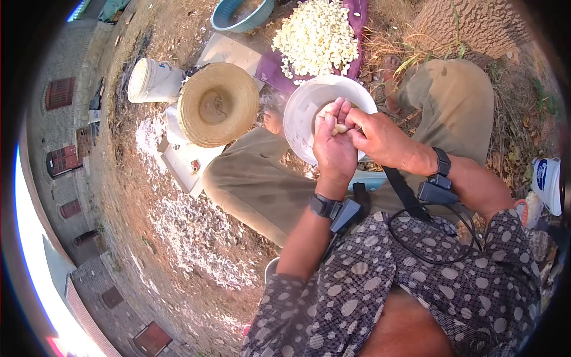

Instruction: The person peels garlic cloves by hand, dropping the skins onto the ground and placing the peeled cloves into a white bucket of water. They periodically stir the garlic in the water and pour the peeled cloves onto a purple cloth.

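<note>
My left hand (334,149) is turned palm up over the white bucket (295,122), its fingers curled round a few pale garlic cloves (340,128). From the right, my right hand (383,140) reaches across, thumb and fingertips pinching at a clove in the left palm. The two hands touch. Their fingers partly hide the cloves and the bucket's inside. Beyond the bucket, a large heap of pale cloves (315,38) lies on a purple cloth (358,24).
A straw hat (241,107) lies left of the bucket, near a white pail (163,82). A blue basin (256,22) stands at the back. Papery white skins (190,238) litter the ground. A tree trunk (470,24) rises at the upper right. A cable (437,257) loops over my lap.
</note>
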`<move>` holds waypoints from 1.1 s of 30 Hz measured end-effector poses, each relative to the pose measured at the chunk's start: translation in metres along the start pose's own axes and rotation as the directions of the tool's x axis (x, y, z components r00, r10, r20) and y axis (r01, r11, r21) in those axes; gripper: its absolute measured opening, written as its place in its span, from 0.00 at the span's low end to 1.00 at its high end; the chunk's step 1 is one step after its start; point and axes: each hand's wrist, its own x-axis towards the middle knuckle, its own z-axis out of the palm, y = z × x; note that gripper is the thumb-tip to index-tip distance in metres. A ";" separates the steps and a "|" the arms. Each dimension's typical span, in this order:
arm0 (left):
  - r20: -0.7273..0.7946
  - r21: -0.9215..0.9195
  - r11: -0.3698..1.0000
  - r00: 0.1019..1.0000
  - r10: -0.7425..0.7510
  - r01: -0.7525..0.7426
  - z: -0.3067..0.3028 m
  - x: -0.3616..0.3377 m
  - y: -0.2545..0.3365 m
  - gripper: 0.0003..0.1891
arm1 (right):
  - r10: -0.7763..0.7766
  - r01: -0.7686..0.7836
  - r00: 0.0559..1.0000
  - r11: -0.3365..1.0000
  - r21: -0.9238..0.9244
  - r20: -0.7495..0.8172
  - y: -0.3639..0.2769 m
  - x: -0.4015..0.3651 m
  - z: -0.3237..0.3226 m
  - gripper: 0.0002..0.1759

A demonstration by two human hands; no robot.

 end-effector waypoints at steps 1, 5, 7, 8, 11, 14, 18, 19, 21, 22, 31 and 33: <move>0.006 0.026 0.999 1.000 0.018 -0.018 0.002 -0.002 -0.001 0.17 | 0.022 -0.022 1.000 1.000 0.022 0.002 -0.005 0.000 -0.003 0.12; 0.027 0.124 0.991 0.999 0.045 -0.048 0.009 -0.002 -0.005 0.16 | -0.002 0.002 1.000 1.000 0.007 -0.019 0.004 0.004 -0.005 0.14; 0.003 0.138 0.990 1.000 0.021 -0.021 0.008 -0.001 -0.010 0.15 | -0.024 0.023 0.999 1.000 -0.008 -0.044 0.003 0.004 -0.011 0.15; 0.012 0.144 0.989 1.000 0.004 -0.006 0.007 0.000 -0.012 0.15 | -0.033 0.032 0.998 0.999 -0.016 -0.057 0.002 0.004 -0.014 0.16; 0.017 0.169 0.985 0.999 -0.045 0.041 0.006 0.001 -0.014 0.15 | -0.043 0.041 0.996 0.999 -0.032 -0.076 0.003 0.002 -0.019 0.17; 0.042 0.208 0.969 0.989 -0.145 0.133 -0.008 0.008 -0.012 0.14 | -0.075 0.068 0.985 0.996 -0.053 -0.157 0.015 0.002 -0.012 0.12; -0.052 0.275 0.917 0.957 -0.284 0.288 0.011 0.000 -0.008 0.12 | 0.065 -0.079 0.980 0.995 -0.063 -0.190 0.026 0.005 -0.014 0.04; -0.058 0.281 0.913 0.955 -0.292 0.296 0.010 0.000 -0.009 0.12 | 0.077 -0.090 0.978 0.994 -0.062 -0.193 0.023 0.007 -0.017 0.06; -0.018 0.283 0.910 0.951 -0.310 0.302 -0.002 0.002 -0.008 0.12 | 0.099 -0.105 0.976 0.994 -0.023 -0.196 0.025 0.009 -0.019 0.10; 0.030 0.280 0.912 0.947 -0.320 0.299 -0.011 0.006 -0.007 0.11 | 0.096 -0.098 0.979 0.995 0.000 -0.178 0.025 0.010 -0.019 0.10; -0.225 0.156 0.936 0.934 -0.278 0.317 0.006 0.005 0.001 0.15 | 0.040 -0.037 0.999 0.981 0.190 -0.010 0.008 0.002 -0.023 0.04; -0.196 0.087 0.957 0.946 -0.257 0.278 -0.002 0.011 0.007 0.16 | -0.040 0.036 0.999 0.992 0.120 0.031 0.004 -0.002 -0.027 0.04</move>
